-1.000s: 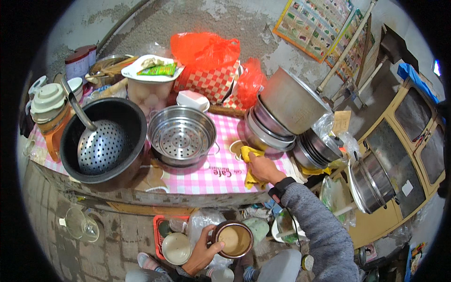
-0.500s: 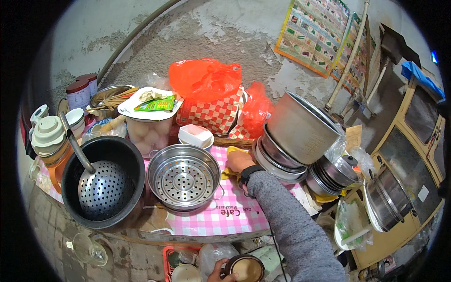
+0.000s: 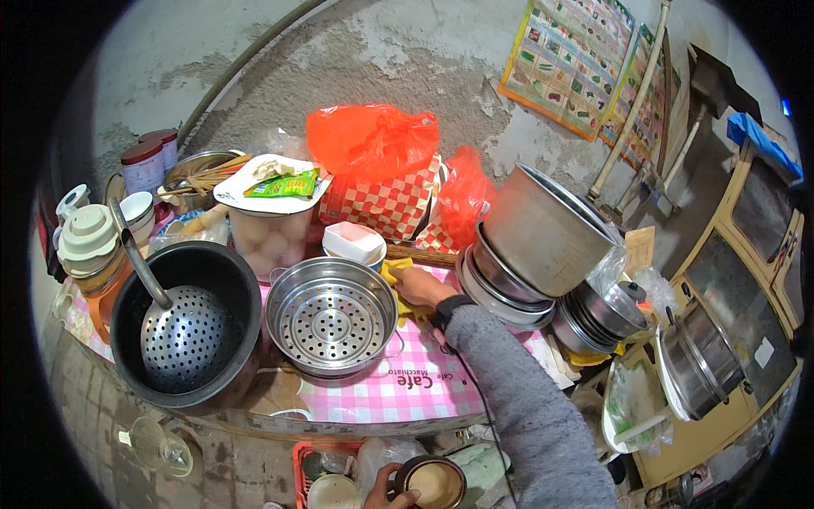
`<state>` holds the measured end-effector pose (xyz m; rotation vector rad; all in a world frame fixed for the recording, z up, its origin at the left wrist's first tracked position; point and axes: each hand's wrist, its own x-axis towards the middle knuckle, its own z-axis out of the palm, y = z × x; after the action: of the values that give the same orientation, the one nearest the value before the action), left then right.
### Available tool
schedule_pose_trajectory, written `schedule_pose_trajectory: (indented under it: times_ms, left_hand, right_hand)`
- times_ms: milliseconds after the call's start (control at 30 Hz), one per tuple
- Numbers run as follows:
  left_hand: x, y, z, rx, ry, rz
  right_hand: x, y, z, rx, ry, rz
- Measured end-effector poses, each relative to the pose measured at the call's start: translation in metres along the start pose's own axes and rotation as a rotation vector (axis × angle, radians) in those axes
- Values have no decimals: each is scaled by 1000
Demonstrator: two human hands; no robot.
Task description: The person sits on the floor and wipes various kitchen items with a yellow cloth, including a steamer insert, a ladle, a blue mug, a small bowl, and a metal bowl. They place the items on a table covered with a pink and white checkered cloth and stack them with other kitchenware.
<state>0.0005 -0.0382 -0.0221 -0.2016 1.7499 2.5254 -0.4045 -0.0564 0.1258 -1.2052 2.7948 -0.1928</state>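
The head camera, left unit of a side-by-side fisheye pair, looks forward and down over the table (image 3: 352, 402) at close range. Its field spans from the wall (image 3: 263, 102) to the floor (image 3: 93, 424), with the right hand (image 3: 421, 287) near center and the left hand (image 3: 387, 494) at the lower edge.

Right sleeve (image 3: 530, 394) mottled grey, with black wristband (image 3: 452, 311) at its end and thin dark cable (image 3: 487, 402) running alongside.
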Motion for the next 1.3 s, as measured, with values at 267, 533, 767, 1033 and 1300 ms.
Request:
schedule_pose_trajectory:
  times_ms: [267, 533, 767, 1033, 1300]
  left_hand:
    - [5, -24, -8, 27, 31, 49]
    - [6, -16, -7, 24, 46, 2]
    - [4, 6, -4, 19, 45, -103]
    - [-2, 14, 5, -135, 49, 15]
    - [-4, 47, 11, -52, 28, -161]
  right_hand:
    - [-80, -12, -3, -149, -49, -14]
    - [5, -22, 7, -238, 208, 24]
    - [2, -8, -4, -344, 82, 331]
    - [-11, -10, -1, -489, 48, 292]
    - [-91, -15, 9, -390, 90, -29]
